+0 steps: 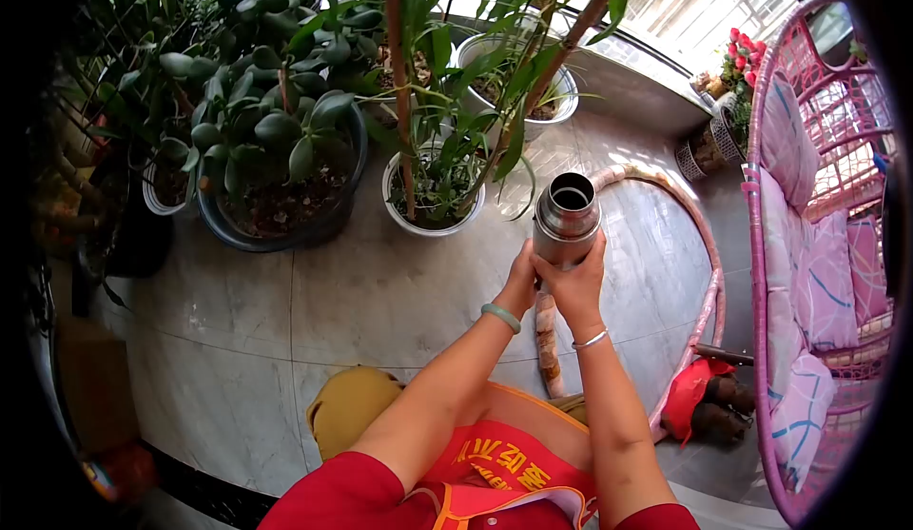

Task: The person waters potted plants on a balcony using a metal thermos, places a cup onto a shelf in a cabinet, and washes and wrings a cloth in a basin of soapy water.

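Note:
A stainless steel thermos flask (568,216) stands upright in front of me with its mouth uncovered and dark inside. My left hand (518,281) is wrapped round its lower left side, below a green bangle. Around the lower right side closes my right hand (576,281), with a silver bracelet at the wrist. Both hands hold the flask off the floor. Just beyond it, to the left, is a white pot (433,192) with a leafy plant and thick brown stems.
A large dark pot (285,230) with a succulent stands left. Another white pot (556,116) is by the window. A pink wicker swing chair (758,273) with cushions fills the right; its curved tube base (713,245) crosses the tiled floor (371,292). Red flowers (747,54) stand behind.

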`<state>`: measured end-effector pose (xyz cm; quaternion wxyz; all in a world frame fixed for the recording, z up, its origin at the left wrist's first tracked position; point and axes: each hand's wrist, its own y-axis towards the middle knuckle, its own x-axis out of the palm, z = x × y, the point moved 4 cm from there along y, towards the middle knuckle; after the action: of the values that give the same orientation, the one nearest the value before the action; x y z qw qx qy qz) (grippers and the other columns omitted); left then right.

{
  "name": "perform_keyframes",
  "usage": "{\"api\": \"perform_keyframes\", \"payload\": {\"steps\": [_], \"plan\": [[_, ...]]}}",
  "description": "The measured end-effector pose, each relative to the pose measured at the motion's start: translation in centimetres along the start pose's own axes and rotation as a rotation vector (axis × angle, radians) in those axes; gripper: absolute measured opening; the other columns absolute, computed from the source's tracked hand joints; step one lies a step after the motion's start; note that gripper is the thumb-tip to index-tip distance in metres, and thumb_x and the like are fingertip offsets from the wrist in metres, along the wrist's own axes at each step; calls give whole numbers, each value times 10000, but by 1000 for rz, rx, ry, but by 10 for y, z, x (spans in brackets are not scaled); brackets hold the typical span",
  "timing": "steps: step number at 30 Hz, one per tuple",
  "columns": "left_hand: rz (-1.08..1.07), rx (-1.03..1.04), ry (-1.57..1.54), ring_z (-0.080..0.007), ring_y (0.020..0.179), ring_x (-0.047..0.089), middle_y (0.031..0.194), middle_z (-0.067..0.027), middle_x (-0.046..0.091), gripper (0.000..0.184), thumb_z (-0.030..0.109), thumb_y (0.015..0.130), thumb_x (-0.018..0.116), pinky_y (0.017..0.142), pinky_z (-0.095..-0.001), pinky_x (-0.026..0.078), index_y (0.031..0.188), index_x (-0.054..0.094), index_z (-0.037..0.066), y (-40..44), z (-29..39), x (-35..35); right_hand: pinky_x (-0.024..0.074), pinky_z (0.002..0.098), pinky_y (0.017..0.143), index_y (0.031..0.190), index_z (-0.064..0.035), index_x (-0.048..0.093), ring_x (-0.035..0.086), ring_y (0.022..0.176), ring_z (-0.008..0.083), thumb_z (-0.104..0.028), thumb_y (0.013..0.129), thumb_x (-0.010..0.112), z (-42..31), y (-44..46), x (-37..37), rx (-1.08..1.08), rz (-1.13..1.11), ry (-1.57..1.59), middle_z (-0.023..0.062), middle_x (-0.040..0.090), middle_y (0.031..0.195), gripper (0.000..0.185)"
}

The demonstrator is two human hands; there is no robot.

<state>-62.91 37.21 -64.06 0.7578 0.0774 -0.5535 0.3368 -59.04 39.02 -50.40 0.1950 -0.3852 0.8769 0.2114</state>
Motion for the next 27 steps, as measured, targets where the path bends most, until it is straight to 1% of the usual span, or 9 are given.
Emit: {"api": "perform_keyframes", "payload": {"steps": [3,7,9,15,16,19,21,22,27], "plan": [[-83,-17,-58,-156,1054,520,1148,-56,545,380,329,927,378,909,-296,425,1171,493,61,-1,-3,26,409,355,904,1285,-19,267,496,1073,271,-140,557,805,-13,-15,-24,-126,158,-41,148,470,1168,913],[-172,6,-53,-163,1027,533,1135,-70,545,321,252,928,411,869,-298,466,1154,491,38,-23,7,61,395,381,922,1278,-34,283,450,1109,322,-150,545,819,-31,-13,-48,-202,235,-72,164,420,1201,915],[-200,17,-90,-159,1020,535,1137,-67,540,313,237,931,420,859,-293,475,1157,487,30,-23,7,58,391,391,924,1279,-29,283,447,1109,336,-156,541,824,-29,-15,-57,-197,223,-55,174,414,1215,924],[-320,67,178,-151,1016,531,1125,-61,543,301,222,940,421,867,-282,469,1161,483,26,-11,-4,33,394,343,926,1293,-19,252,481,1081,260,-199,514,864,-36,-9,-71,-232,126,35,140,427,1207,1007],[-323,-19,-3,-144,1017,528,1128,-57,540,298,211,944,423,876,-265,461,1172,476,25,-23,2,42,392,348,929,1296,-17,248,473,1090,275,-213,505,870,-37,-8,-72,-242,111,49,145,412,1222,1025],[-206,5,69,-142,1022,525,1131,-59,538,302,212,941,430,878,-261,458,1177,475,27,-52,12,77,347,404,957,1290,6,286,437,1104,344,-161,538,811,-31,-8,-77,-244,35,130,182,426,1228,933],[-75,41,130,-139,1027,523,1135,-61,536,307,213,938,437,879,-257,456,1181,473,30,-68,10,86,348,402,956,1298,3,279,431,1114,344,-140,538,799,-26,-13,-82,-145,-17,171,183,421,1238,933],[18,-49,94,-138,1008,535,1125,-62,544,300,201,929,457,870,-264,463,1180,478,38,-69,2,75,351,401,954,1302,-3,279,430,1113,343,-135,538,796,-22,-17,-79,-88,-61,192,180,423,1235,932],[82,-52,122,-140,990,549,1120,-58,552,301,195,920,475,862,-273,470,1179,482,42,-107,13,75,357,396,951,1292,-32,304,435,1100,338,-121,529,798,-23,-30,-73,82,-172,239,163,432,1219,914]]}}
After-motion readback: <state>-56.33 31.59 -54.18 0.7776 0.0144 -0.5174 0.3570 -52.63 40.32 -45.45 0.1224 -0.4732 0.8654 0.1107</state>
